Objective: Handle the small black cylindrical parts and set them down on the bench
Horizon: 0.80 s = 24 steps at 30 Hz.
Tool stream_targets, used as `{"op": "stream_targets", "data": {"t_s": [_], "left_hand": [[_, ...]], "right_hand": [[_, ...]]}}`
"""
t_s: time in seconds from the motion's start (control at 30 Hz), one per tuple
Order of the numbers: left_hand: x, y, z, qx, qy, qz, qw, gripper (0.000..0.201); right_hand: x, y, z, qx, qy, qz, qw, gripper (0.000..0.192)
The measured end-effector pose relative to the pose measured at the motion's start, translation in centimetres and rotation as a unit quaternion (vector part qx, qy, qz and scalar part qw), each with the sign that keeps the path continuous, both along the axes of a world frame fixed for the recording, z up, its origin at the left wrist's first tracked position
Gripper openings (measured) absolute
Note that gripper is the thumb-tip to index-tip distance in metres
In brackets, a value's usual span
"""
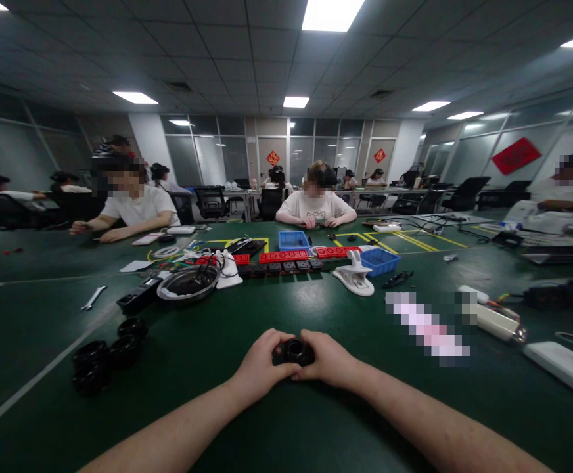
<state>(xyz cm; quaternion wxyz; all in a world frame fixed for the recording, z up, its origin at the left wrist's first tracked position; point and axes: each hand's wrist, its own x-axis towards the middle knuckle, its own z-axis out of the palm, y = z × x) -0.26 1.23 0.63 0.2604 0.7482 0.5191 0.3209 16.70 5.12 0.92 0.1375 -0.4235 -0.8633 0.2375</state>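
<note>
A small black round part (295,351) sits between both of my hands just above the green table (276,420). My left hand (259,366) curls around its left side and my right hand (328,360) curls around its right side. Both forearms reach in from the bottom edge. Only the part's top ring shows between my fingers. Several similar black round parts (109,358) lie in a cluster on the table to my left.
A metal bowl (188,284), a black box, red and black strips (286,257), blue bins (380,261) and a white holder (355,279) lie farther out. White devices (562,364) are at the right. Other people sit across and at both sides.
</note>
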Motion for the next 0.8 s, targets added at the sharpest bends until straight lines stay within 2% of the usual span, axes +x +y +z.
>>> {"op": "stream_targets", "data": {"t_s": [0.13,0.27,0.37,0.43,0.53,0.63,0.8], "left_hand": [[0.5,-0.2,-0.3,0.014,0.003,0.054,0.998,0.030],[0.7,-0.5,-0.1,0.036,0.013,0.071,0.997,0.028],[0.5,-0.6,0.0,0.042,0.009,0.047,0.998,0.028],[0.1,-0.6,0.0,0.041,0.004,0.022,0.999,0.032],[-0.4,-0.4,-0.3,0.033,0.000,0.001,0.999,0.053],[-0.6,-0.1,-0.6,0.037,0.024,0.004,0.999,0.066],[-0.2,0.2,-0.7,0.043,0.114,-0.001,0.993,0.035]], "right_hand": [[-0.9,-0.9,-0.2,0.089,-0.064,-0.063,0.992,0.039],[-1.3,-1.5,-0.1,0.129,-0.097,-0.082,0.983,0.038],[-0.7,-1.5,0.3,0.111,-0.066,-0.056,0.990,0.051],[0.0,-1.2,0.7,0.070,-0.020,0.000,0.997,0.066],[1.1,-0.6,1.6,0.005,0.062,0.059,0.996,0.080],[1.2,-0.6,2.3,0.007,0.103,0.033,0.994,0.071],[-0.1,-1.5,2.7,0.107,0.041,0.064,0.991,0.048]]}}
